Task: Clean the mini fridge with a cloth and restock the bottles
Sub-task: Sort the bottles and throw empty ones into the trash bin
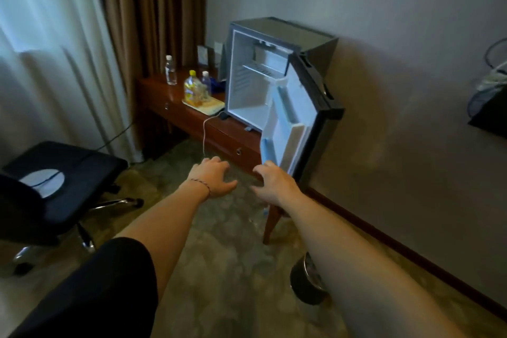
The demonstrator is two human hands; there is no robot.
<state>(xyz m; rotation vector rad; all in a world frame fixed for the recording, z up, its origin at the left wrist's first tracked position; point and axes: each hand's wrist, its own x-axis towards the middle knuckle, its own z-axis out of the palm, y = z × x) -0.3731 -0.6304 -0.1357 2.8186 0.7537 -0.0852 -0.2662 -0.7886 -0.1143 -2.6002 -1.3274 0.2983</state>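
A small dark mini fridge stands on a wooden desk against the wall. Its door hangs open toward me and the white inside looks bare. Left of it stand a clear bottle, a yellow-capped bottle and a blue-tinted bottle. A pale yellow cloth lies under the nearer bottles. My left hand and my right hand reach forward below the door, fingers spread, holding nothing.
A black office chair stands at the left, before white and brown curtains. A white cable hangs off the desk front. A dark waste bin sits on the carpet by my right arm. Something dark hangs at the right wall.
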